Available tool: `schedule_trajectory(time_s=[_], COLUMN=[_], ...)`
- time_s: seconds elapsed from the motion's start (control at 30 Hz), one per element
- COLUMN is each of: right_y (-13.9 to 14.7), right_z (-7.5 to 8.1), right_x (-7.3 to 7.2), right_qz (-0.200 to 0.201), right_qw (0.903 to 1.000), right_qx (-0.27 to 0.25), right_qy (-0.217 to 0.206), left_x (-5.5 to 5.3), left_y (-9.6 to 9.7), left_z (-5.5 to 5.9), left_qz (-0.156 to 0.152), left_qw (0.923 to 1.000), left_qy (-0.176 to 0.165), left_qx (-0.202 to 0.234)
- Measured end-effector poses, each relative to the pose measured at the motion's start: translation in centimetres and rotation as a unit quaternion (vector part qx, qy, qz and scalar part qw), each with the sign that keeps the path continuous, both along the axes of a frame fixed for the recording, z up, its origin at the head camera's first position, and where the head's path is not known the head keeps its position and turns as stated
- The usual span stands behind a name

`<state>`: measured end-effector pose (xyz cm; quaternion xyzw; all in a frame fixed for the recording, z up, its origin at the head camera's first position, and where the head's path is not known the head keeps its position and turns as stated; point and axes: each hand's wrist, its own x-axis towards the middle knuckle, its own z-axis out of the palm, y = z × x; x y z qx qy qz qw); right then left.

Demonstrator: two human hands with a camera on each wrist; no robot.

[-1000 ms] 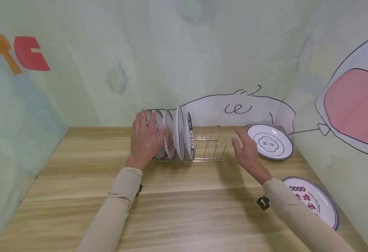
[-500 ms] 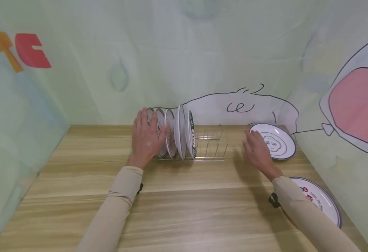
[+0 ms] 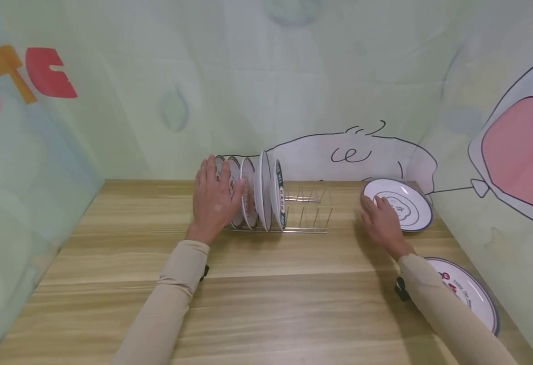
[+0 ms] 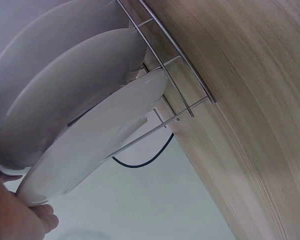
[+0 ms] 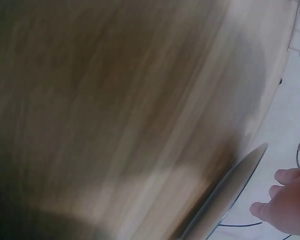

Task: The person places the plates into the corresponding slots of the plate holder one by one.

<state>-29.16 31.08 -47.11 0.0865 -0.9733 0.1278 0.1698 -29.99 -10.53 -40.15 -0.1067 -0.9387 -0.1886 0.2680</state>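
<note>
Several plates stand on edge in a wire dish rack (image 3: pixel 309 231); the rightmost plate (image 3: pixel 279 195) has a dark patterned band. My left hand (image 3: pixel 215 203) rests over the leftmost plates, fingers extended and the thumb toward the third plate (image 3: pixel 248 215). In the left wrist view its fingertips (image 4: pixel 50 218) touch the upper edge of a plate (image 4: pixel 92 137). On the right, a blue-rimmed plate (image 3: pixel 417 208) lies face up near the wall. My right hand (image 3: pixel 382 223) is above that plate's left side, fingers relaxed and holding nothing; the right wrist view shows a gap between hand and plate (image 5: pixel 227 192).
A second flat plate (image 3: pixel 478 291) with red lettering lies at the right front, partly covered by my right sleeve (image 3: pixel 449 309). The rack's right slots hold only wire dividers (image 3: pixel 316 218). A printed cloth wall (image 3: pixel 229 101) borders the wooden table (image 3: pixel 271 304) behind and at the sides.
My right hand has moved right, from beside the rack's right end to over the blue-rimmed plate's left side. My left hand stays on the racked plates.
</note>
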Motion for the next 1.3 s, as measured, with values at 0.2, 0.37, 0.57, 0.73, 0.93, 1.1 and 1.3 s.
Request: schedule_trajectory(time_s=[0.2,0.37,0.57,0.73,0.93,1.1,1.3], right_y=[0.7,1.1,1.4,1.8,2.2,2.2,2.2], right_z=[-0.4,-0.6,-0.7,-1.0,-1.2,-1.2,-1.0], right_x=[-0.2,-0.3,-0.6,-0.7,-0.7,-0.6,-0.6], right_qz=[-0.023,-0.046,-0.063,-0.068,-0.072,-0.086,-0.083], right_qw=[0.9987,0.9929,0.9842,0.9817,0.9786,0.9746,0.9777], right_qx=[0.019,0.027,0.028,0.035,0.037,0.033,0.038], right_qy=[-0.042,-0.106,-0.163,-0.175,-0.189,-0.204,-0.189], left_x=[0.1,0.2,0.2,0.3,0.4,0.5,0.4], left_y=[0.0,0.0,0.1,0.0,0.0,0.1,0.1], left_z=[0.1,0.1,0.1,0.1,0.0,0.0,0.2], left_qz=[0.0,0.002,0.003,0.004,0.006,0.005,0.01], left_qw=[1.0,1.0,1.0,1.0,0.9999,0.9998,0.9998], left_qy=[-0.003,-0.001,0.0,-0.009,-0.011,-0.02,-0.019], left_qx=[0.002,-0.002,0.001,0.0,-0.002,-0.005,-0.006])
